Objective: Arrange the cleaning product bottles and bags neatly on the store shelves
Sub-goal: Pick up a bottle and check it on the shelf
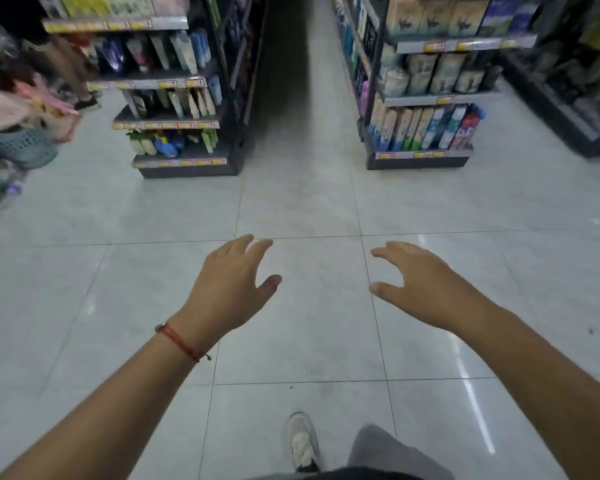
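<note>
My left hand (231, 289) and my right hand (420, 284) are stretched out over the tiled floor, both empty with fingers spread. A red cord bracelet sits on the left wrist. Ahead on the left stands a shelf unit (184, 124) with standing pouches, tubes and, on its lowest tier, cleaning bottles (160, 143) in cream, blue and green. Ahead on the right a second shelf unit (426, 98) holds upright bags and boxes (423, 128) in rows. Both units are well beyond my hands.
An aisle (291, 98) runs between the two units. A teal basket (25, 147) and pink goods crowd the far left edge. A dark low display (561, 109) lines the right. My shoe (302, 441) and grey trouser leg show at the bottom.
</note>
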The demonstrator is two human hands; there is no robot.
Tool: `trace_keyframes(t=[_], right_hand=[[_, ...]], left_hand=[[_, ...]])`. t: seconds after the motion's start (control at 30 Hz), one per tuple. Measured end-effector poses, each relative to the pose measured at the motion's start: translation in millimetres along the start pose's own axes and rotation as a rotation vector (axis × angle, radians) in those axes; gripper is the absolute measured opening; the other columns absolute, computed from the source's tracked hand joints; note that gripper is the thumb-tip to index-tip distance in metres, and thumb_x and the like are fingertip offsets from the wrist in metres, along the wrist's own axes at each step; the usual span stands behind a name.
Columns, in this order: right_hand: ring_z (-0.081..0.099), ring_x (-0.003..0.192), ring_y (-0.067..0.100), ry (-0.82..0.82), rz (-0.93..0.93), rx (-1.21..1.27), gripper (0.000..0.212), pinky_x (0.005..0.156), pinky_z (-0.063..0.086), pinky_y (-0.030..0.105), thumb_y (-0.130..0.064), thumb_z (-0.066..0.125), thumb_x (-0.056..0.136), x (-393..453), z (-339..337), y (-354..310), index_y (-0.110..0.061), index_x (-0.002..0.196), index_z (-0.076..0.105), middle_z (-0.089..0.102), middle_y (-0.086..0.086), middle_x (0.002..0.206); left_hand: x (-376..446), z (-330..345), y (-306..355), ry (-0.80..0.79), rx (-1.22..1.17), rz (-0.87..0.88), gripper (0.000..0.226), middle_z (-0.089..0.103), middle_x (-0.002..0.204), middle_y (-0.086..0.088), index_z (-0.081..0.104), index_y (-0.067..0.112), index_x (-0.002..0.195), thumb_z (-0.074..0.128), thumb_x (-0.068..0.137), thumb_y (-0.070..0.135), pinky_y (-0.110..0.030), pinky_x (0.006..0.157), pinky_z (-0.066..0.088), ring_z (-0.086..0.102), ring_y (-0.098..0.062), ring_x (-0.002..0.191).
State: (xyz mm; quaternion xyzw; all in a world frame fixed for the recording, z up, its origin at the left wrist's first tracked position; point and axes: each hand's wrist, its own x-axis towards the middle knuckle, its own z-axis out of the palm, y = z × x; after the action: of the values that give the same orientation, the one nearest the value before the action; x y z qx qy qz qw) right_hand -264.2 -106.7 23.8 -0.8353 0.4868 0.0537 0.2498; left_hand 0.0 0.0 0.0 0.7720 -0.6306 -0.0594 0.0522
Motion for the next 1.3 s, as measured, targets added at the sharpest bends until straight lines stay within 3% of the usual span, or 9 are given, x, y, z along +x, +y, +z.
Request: trace_keyframes(t=[0.33,0.7,0.87,1.0,1.17,1.3], right_hand=[[0.026,0.150,0.015,0.089,0.053,0.192,0.061,0.122,0.027,0.038,-0.051,0.061,0.094,202.2,-81.1,74.7,-0.040,0.150,0.040,0.028,-0.011,0.163],[0.026,0.150,0.015,0.033,-0.048,0.090,0.061,0.120,0.025,0.035,-0.052,0.058,0.096,472.7,-230.7,122.4,-0.038,0.152,0.036,0.027,-0.010,0.164],[0.028,0.148,0.013,0.020,-0.123,0.050,0.060,0.119,0.027,0.033,-0.053,0.057,0.096,578.8,-290.1,113.5,-0.041,0.150,0.036,0.027,-0.012,0.163],[0.042,0.139,0.015,0.029,-0.153,0.042,0.058,0.115,0.037,0.040,-0.054,0.060,0.093,682.5,-313.5,109.8,-0.041,0.147,0.042,0.035,-0.012,0.159],[0.030,0.148,0.014,0.012,-0.160,0.012,0.057,0.120,0.029,0.037,-0.051,0.059,0.095,830.0,-343.5,93.7,-0.040,0.148,0.042,0.029,-0.011,0.162],[0.036,0.144,0.011,-0.015,-0.139,0.087,0.053,0.116,0.032,0.032,-0.049,0.061,0.094,942.8,-380.7,73.5,-0.039,0.145,0.046,0.033,-0.011,0.160]], left_hand=[[244.3,-17.4,14.9,0.026,-0.031,0.059,0.065,0.039,0.158,-0.007,0.037,0.024,0.153,0.057,0.097,0.050,-0.041,0.117,0.030,0.033,-0.026,0.147],[535.2,-45.7,19.6,0.061,-0.047,-0.052,0.066,0.038,0.158,-0.004,0.036,0.025,0.154,0.055,0.097,0.051,-0.041,0.116,0.031,0.033,-0.024,0.147],[623.8,-56.8,-15.0,0.087,-0.066,-0.111,0.065,0.042,0.155,0.004,0.037,0.025,0.153,0.056,0.097,0.051,-0.037,0.115,0.033,0.036,-0.019,0.144],[710.7,-47.7,-53.5,0.116,-0.094,-0.145,0.065,0.043,0.155,0.003,0.040,0.023,0.153,0.059,0.096,0.049,-0.035,0.117,0.030,0.035,-0.018,0.145],[848.0,-37.0,-108.4,0.117,-0.140,-0.130,0.066,0.043,0.156,0.002,0.040,0.021,0.153,0.060,0.096,0.047,-0.034,0.116,0.031,0.036,-0.019,0.145],[966.5,-45.1,-155.3,0.064,-0.161,-0.091,0.066,0.041,0.157,0.004,0.037,0.021,0.154,0.058,0.097,0.048,-0.033,0.117,0.031,0.034,-0.017,0.146]])
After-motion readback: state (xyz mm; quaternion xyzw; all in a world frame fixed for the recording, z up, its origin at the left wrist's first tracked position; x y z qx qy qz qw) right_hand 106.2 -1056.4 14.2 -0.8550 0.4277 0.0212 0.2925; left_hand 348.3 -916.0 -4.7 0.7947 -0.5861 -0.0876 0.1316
